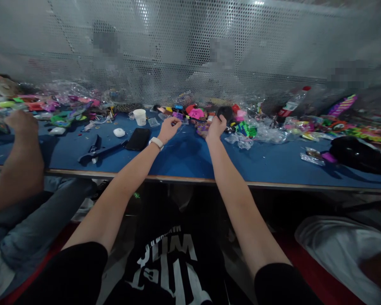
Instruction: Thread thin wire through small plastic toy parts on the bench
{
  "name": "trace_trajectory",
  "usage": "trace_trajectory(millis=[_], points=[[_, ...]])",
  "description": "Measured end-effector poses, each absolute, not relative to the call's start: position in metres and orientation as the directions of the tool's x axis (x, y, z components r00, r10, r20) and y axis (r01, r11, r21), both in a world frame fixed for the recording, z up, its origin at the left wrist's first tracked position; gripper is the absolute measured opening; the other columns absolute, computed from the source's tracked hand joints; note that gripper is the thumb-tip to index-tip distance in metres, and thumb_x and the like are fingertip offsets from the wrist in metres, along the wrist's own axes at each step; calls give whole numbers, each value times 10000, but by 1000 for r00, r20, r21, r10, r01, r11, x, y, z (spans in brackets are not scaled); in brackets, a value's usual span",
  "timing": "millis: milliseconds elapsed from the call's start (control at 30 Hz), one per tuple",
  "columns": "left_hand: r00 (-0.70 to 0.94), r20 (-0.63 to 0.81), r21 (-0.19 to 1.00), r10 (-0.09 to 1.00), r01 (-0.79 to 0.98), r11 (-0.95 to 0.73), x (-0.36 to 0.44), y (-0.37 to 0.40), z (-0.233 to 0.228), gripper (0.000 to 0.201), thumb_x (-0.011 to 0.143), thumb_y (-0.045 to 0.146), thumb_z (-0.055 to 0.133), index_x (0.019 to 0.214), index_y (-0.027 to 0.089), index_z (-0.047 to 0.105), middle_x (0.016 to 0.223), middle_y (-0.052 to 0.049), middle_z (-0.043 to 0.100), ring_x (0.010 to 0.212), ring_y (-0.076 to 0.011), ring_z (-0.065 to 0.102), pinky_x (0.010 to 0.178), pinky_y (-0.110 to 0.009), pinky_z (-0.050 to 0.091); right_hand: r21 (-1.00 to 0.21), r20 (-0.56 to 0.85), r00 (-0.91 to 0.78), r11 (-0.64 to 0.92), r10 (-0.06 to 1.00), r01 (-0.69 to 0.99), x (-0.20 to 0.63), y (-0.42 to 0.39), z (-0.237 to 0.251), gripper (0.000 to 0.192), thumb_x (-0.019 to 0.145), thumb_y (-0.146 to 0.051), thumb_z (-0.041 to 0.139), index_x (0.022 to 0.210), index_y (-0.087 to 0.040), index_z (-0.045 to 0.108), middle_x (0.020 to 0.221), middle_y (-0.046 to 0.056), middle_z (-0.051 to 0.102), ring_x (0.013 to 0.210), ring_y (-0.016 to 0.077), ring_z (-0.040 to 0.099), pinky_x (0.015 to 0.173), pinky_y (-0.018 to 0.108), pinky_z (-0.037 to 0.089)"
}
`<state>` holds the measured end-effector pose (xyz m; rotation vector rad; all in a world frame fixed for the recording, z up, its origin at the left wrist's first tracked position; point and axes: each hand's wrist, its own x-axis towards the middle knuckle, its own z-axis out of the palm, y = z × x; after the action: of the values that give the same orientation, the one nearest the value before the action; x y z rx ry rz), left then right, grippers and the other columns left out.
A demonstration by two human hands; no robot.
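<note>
My left hand (169,128), with a white band on the wrist, is over the blue table with its fingertips pinched together. A faint clear strand shows by those fingertips, but what they hold is too small to make out. My right hand (217,126) is closed at the edge of the pile, and what is in it cannot be made out. A round black object (225,112) shows just behind its fingers, and a purple-brown piece (202,128) lies to its left. Between and beyond the hands are a bright pink piece (196,113) and other small colourful pieces.
A paper cup (140,117), a black phone (138,139), a white rounded object (119,132) and a dark tool (103,152) stand or lie left. Clear plastic wrap (271,132), a bottle (292,104) and a black bag (360,154) are right. A co-worker's hand (21,123) is far left.
</note>
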<state>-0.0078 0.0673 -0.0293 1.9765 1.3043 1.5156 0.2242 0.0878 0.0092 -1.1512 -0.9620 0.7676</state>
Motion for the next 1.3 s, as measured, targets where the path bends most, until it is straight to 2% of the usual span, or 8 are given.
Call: trace_trajectory(millis=[100,233,333,633,767,933,1100,1300], points=[[-33,509,816,860,338,-470,-4,64,-28,238,1101,338,740,892,233,697,782,-27,673,660,-177,622,700,-349,564,-964,262,304,260,916,47,221,95,0,393,1016,-531,848,1299,-267,780,1243,96,815,1078,269,815,808,380,690],[-7,502,833,865,274,-481,-1,60,-22,222,1124,350,749,946,226,702,849,-52,718,710,-179,645,730,-365,588,-955,292,-81,295,953,29,203,79,-6,479,868,-620,1044,1009,-244,783,947,35,805,866,204,771,764,316,633],[13,498,836,867,258,-484,-1,60,-21,212,1141,360,739,977,230,704,822,-47,698,735,-193,661,756,-390,606,-944,320,-202,330,926,19,191,64,-6,525,819,-644,1093,920,-237,777,823,3,766,731,169,709,701,301,609],[60,590,733,805,378,-565,-2,52,-18,302,1147,515,792,1252,232,780,957,-85,764,753,-201,711,759,-388,616,-969,235,-227,245,945,15,185,53,1,445,878,-499,1082,827,-239,725,711,-35,670,625,145,609,572,285,511],[77,619,684,782,436,-585,-2,45,-13,191,1164,398,750,1194,219,809,1090,-121,820,789,-204,729,807,-392,623,-958,279,-239,286,930,-6,182,51,2,467,835,-527,1107,852,-244,736,654,-61,619,602,133,563,546,265,474],[68,680,588,730,544,-598,2,38,-7,137,1122,325,795,1191,217,844,1222,-144,852,1039,-275,775,991,-423,640,-958,281,-199,285,939,-10,182,52,4,455,874,-530,1073,853,-254,713,678,-61,591,619,139,553,557,270,455],[62,702,550,710,585,-596,3,31,-1,107,1129,300,792,1136,220,862,1207,-144,830,1116,-298,775,1052,-435,636,-957,285,-189,288,940,-7,184,55,2,405,915,-457,1056,871,-250,711,731,-41,600,672,153,569,625,296,480],[121,725,471,679,632,-616,1,31,-1,160,1169,309,734,1096,223,847,1207,-161,819,1208,-329,773,1131,-471,624,-939,338,-188,343,922,-5,184,61,-4,523,861,-594,1091,886,-248,700,756,-22,599,690,152,571,604,272,455]])
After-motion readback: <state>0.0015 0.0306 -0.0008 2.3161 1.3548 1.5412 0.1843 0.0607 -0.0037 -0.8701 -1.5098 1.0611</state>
